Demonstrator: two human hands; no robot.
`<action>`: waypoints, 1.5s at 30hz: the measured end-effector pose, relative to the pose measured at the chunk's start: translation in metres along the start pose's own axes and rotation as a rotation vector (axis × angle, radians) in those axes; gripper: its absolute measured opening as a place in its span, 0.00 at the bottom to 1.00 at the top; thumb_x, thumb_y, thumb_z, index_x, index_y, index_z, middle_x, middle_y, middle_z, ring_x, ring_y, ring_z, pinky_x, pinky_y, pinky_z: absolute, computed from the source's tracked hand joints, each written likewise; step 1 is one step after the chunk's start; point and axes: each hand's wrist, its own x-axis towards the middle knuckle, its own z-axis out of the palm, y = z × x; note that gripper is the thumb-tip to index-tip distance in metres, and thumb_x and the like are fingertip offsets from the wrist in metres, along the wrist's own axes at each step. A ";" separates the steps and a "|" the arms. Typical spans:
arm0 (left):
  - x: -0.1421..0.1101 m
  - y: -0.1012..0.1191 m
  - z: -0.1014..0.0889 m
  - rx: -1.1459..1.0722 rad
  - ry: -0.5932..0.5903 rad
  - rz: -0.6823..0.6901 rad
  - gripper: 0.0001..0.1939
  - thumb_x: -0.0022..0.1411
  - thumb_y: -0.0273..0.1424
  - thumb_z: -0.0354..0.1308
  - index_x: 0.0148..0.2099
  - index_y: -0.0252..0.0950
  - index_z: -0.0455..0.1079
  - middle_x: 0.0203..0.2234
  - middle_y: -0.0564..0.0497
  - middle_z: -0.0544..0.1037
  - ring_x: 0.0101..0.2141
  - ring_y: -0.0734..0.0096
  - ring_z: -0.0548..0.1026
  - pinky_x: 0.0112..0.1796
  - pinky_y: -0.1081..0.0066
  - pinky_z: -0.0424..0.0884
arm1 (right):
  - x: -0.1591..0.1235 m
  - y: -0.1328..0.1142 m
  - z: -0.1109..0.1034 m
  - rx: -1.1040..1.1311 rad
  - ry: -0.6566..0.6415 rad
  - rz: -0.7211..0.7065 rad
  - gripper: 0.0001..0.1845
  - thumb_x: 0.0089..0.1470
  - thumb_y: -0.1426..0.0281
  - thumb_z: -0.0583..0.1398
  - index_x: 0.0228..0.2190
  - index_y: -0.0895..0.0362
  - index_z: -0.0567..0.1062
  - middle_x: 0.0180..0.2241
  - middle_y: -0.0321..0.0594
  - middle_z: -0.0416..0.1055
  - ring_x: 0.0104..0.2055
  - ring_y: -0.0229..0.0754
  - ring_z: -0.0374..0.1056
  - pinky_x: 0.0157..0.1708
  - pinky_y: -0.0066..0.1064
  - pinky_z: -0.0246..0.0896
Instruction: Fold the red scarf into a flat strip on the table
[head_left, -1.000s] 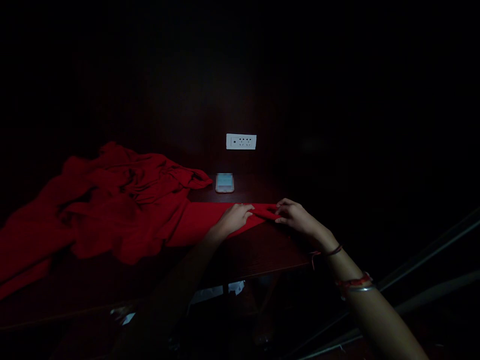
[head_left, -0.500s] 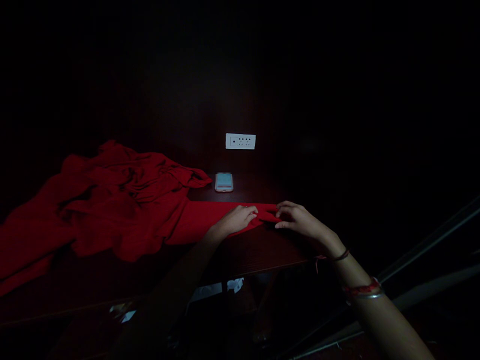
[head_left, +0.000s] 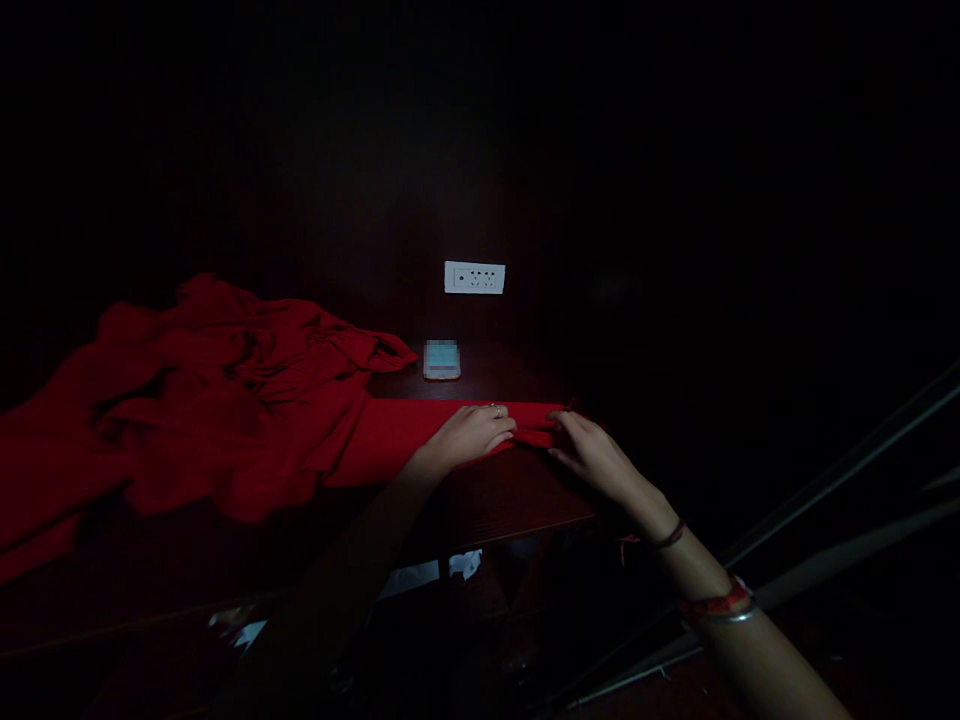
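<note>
A red garment (head_left: 247,410) lies on a dark wooden table, heaped and wrinkled at the left. From the heap a flatter, sleeve-like part (head_left: 397,430) stretches right to both hands. My left hand (head_left: 472,437), with a ring on one finger, presses on this part, its fingers curled into the fabric. Close by on the right, my right hand (head_left: 589,448) has its fingers closed at the narrow end, where a fold shows between the hands. Its fingertips are partly hidden by the dim light and the cloth.
Behind the cloth a phone (head_left: 442,361) lies on the table (head_left: 517,500). A white socket panel (head_left: 475,278) is set in the dark back wall. Pale papers (head_left: 465,564) show below the table's front edge, and long pale bars slant at the right.
My right hand has turned and closed on the end of the cloth, fingers less spread than before. My left hand has flattened slightly over the fabric. The whole view has shifted a little.
</note>
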 end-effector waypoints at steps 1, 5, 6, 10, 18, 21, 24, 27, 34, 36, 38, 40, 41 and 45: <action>0.000 0.000 0.000 -0.003 -0.002 -0.006 0.12 0.62 0.32 0.41 0.39 0.37 0.66 0.35 0.49 0.69 0.36 0.69 0.68 0.36 0.72 0.63 | 0.000 0.000 0.002 -0.003 0.001 -0.004 0.16 0.50 0.73 0.52 0.43 0.56 0.60 0.37 0.46 0.66 0.38 0.43 0.64 0.36 0.35 0.60; -0.001 -0.002 -0.001 -0.011 0.000 -0.023 0.14 0.63 0.31 0.40 0.40 0.36 0.66 0.35 0.49 0.69 0.37 0.70 0.67 0.37 0.73 0.63 | -0.004 0.000 0.006 -0.041 0.029 -0.015 0.14 0.54 0.73 0.47 0.43 0.57 0.61 0.34 0.45 0.68 0.35 0.42 0.65 0.33 0.32 0.60; -0.001 -0.003 -0.001 -0.010 0.004 -0.024 0.14 0.63 0.31 0.40 0.40 0.36 0.66 0.36 0.49 0.69 0.37 0.70 0.67 0.37 0.73 0.63 | -0.005 0.000 0.006 -0.067 0.043 -0.016 0.14 0.54 0.73 0.47 0.43 0.57 0.62 0.34 0.45 0.69 0.34 0.42 0.65 0.33 0.32 0.60; -0.001 -0.003 0.000 -0.012 0.030 -0.014 0.14 0.63 0.30 0.39 0.40 0.37 0.67 0.36 0.49 0.69 0.37 0.70 0.67 0.39 0.72 0.62 | -0.004 -0.005 0.006 -0.219 0.071 -0.042 0.17 0.52 0.69 0.51 0.46 0.58 0.61 0.36 0.47 0.68 0.37 0.46 0.63 0.37 0.38 0.57; 0.000 -0.004 -0.001 -0.018 0.046 -0.067 0.14 0.63 0.31 0.40 0.39 0.36 0.66 0.34 0.50 0.69 0.36 0.71 0.68 0.40 0.72 0.62 | -0.003 0.000 0.019 -0.213 0.097 -0.044 0.19 0.53 0.76 0.46 0.48 0.60 0.59 0.36 0.49 0.68 0.37 0.45 0.64 0.37 0.36 0.58; -0.001 -0.002 -0.003 -0.026 0.047 -0.076 0.12 0.62 0.33 0.42 0.40 0.36 0.65 0.35 0.50 0.69 0.37 0.70 0.67 0.40 0.72 0.62 | 0.002 0.005 0.014 -0.176 0.087 -0.018 0.20 0.53 0.77 0.46 0.48 0.61 0.58 0.37 0.49 0.68 0.37 0.43 0.64 0.36 0.33 0.58; -0.001 0.002 -0.001 -0.041 0.078 -0.056 0.11 0.59 0.35 0.47 0.43 0.37 0.63 0.39 0.50 0.68 0.38 0.70 0.67 0.39 0.72 0.63 | 0.008 0.003 -0.001 -0.230 -0.010 -0.007 0.15 0.52 0.78 0.47 0.43 0.61 0.63 0.32 0.46 0.70 0.32 0.41 0.65 0.32 0.29 0.56; 0.002 0.004 0.006 -0.081 0.092 -0.052 0.10 0.60 0.32 0.47 0.42 0.36 0.64 0.38 0.51 0.70 0.38 0.70 0.68 0.39 0.73 0.64 | 0.013 0.000 -0.015 -0.333 -0.112 -0.021 0.09 0.52 0.78 0.49 0.33 0.59 0.67 0.28 0.42 0.70 0.29 0.39 0.64 0.32 0.29 0.52; 0.008 0.005 0.011 -0.160 0.092 -0.027 0.11 0.62 0.30 0.44 0.40 0.35 0.67 0.36 0.51 0.74 0.37 0.72 0.70 0.41 0.73 0.63 | 0.018 -0.004 -0.035 -0.476 -0.112 -0.025 0.07 0.53 0.72 0.52 0.28 0.58 0.69 0.30 0.41 0.68 0.34 0.40 0.61 0.33 0.29 0.47; 0.008 0.008 0.009 -0.162 0.084 -0.034 0.12 0.62 0.30 0.43 0.40 0.35 0.67 0.36 0.51 0.74 0.37 0.71 0.70 0.40 0.73 0.64 | 0.021 -0.004 -0.038 -0.493 -0.107 -0.015 0.07 0.52 0.71 0.53 0.27 0.58 0.69 0.30 0.41 0.68 0.33 0.39 0.61 0.32 0.28 0.46; 0.006 0.010 0.007 -0.157 0.069 -0.069 0.12 0.62 0.31 0.42 0.41 0.36 0.67 0.36 0.51 0.74 0.37 0.71 0.71 0.39 0.72 0.64 | 0.026 -0.003 -0.039 -0.496 -0.109 -0.013 0.06 0.52 0.72 0.53 0.27 0.58 0.69 0.30 0.41 0.68 0.33 0.39 0.61 0.32 0.28 0.46; 0.005 0.013 0.006 -0.149 0.047 -0.114 0.13 0.62 0.32 0.42 0.42 0.37 0.66 0.35 0.50 0.74 0.36 0.70 0.71 0.38 0.72 0.65 | 0.032 -0.002 -0.040 -0.479 -0.118 -0.024 0.06 0.52 0.71 0.53 0.28 0.58 0.70 0.30 0.40 0.68 0.34 0.39 0.61 0.33 0.28 0.47; 0.005 0.013 0.006 -0.145 0.035 -0.141 0.13 0.62 0.32 0.41 0.42 0.37 0.66 0.35 0.50 0.74 0.36 0.69 0.72 0.38 0.71 0.65 | 0.035 -0.001 -0.041 -0.465 -0.122 -0.030 0.06 0.52 0.71 0.53 0.28 0.58 0.70 0.30 0.40 0.68 0.34 0.39 0.61 0.33 0.28 0.47; 0.005 0.015 0.003 -0.154 0.025 -0.253 0.14 0.62 0.34 0.41 0.46 0.36 0.63 0.38 0.48 0.73 0.37 0.67 0.71 0.38 0.70 0.65 | 0.050 0.003 -0.051 -0.414 -0.116 -0.029 0.07 0.51 0.73 0.52 0.28 0.59 0.71 0.30 0.41 0.68 0.34 0.38 0.62 0.33 0.26 0.49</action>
